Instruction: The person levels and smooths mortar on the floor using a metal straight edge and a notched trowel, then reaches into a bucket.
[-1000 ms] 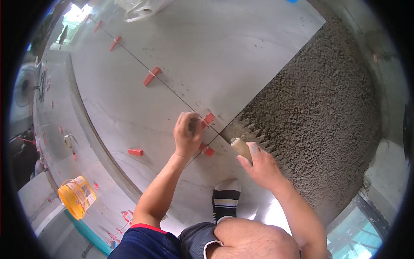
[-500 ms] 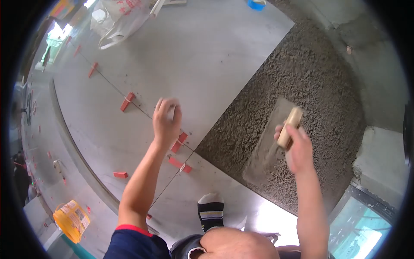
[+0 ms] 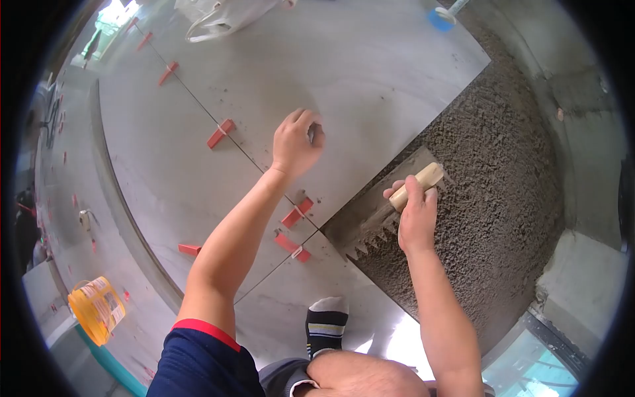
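My right hand (image 3: 417,215) is wrapped round the pale handle of a notched trowel (image 3: 370,206). The trowel's metal plate lies flat on rough grey mortar (image 3: 493,172), its long side along the edge of a large grey tile (image 3: 331,79). Above that tile hovers my left hand (image 3: 298,142), fingers curled round something small and dark that I cannot make out. Red wedges (image 3: 297,213) in white clips sit on the tile joints below my left hand, where the seams cross near the mortar's corner.
A yellow bucket (image 3: 97,311) lies at the lower left. A loose red wedge (image 3: 189,249) is beside my left forearm. At the top are a clear plastic bag (image 3: 221,16) and a blue object (image 3: 441,20). A concrete wall (image 3: 582,132) borders the mortar. My socked foot (image 3: 327,324) rests on a tile.
The trowel first went right over the mortar, then came back left to the tile edge, its plate turning. My left hand has moved away from the wedges, up over the upper tile. The view has shifted.
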### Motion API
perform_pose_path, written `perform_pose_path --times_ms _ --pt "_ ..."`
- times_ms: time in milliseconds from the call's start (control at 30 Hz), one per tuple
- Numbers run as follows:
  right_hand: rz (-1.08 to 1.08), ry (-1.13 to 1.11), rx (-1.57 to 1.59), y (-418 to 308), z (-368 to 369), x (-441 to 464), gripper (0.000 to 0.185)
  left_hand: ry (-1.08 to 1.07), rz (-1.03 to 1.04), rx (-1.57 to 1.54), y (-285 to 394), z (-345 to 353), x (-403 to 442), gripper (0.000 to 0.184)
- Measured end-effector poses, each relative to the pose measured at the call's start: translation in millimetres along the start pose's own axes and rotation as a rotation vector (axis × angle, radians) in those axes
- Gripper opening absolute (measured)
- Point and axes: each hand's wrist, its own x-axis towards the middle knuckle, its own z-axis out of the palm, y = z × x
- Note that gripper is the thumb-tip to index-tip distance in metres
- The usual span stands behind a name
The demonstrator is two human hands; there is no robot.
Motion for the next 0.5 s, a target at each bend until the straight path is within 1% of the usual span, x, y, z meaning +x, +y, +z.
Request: perform_pose_path --times_ms 233,433,500 --pt "0.003 0.013 -0.007 -4.6 8.6 1.0 0.030 0.025 -0.004 0.019 2.2 0.3 1.1 0.013" --pt "-0.067 0.044 0.030 7.1 15.6 4.4 0.028 0.005 -0.040 0.014 3.8 1.5 2.1 0.013" --pt "-0.083 0.083 -0.037 6.8 22.1 5.9 0.026 0.026 -0.024 0.034 3.4 2.7 0.7 0.014"
